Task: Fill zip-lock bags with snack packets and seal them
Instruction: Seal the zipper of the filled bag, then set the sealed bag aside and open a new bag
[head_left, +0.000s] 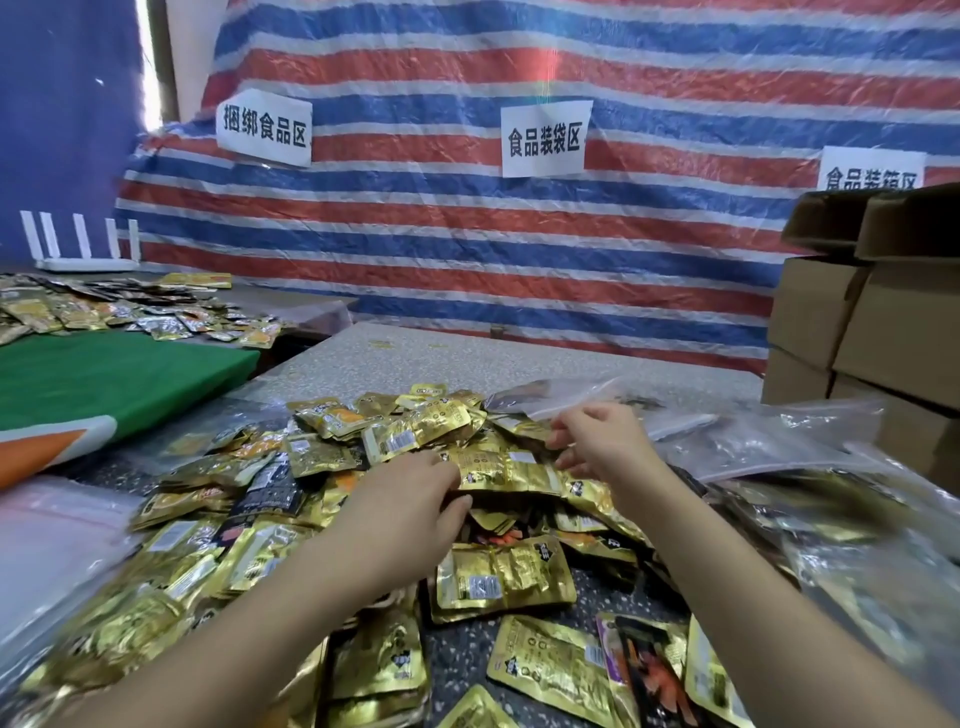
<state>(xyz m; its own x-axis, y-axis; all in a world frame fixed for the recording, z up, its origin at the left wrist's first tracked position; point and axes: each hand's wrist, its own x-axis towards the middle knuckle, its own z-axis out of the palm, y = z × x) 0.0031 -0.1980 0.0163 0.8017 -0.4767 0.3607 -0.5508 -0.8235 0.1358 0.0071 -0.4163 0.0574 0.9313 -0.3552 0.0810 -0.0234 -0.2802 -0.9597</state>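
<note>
**Hands gathering gold snack packets**

Forearms reach over a heap of crinkled gold foil snack packets (322, 525) on a speckled surface (545, 358). The left hand (415, 493) and right hand (602, 441), fingers curled, pinch opposite ends of one gold packet (504, 470) atop the heap. Clear zip-lock bags (753, 441) lie just right. Beyond stand cardboard boxes (872, 322) and a striped tarpaulin (467, 234) bearing paper signs.

A heap of snack packets (395, 467) lay on the table (545, 358), spreading from its middle to the near edge. Zip-lock bags (753, 447) lay right of the heap. Stacked cardboard boxes (872, 322) stood at the far right. A striped tarp (519, 234) hung behind the table.
</note>
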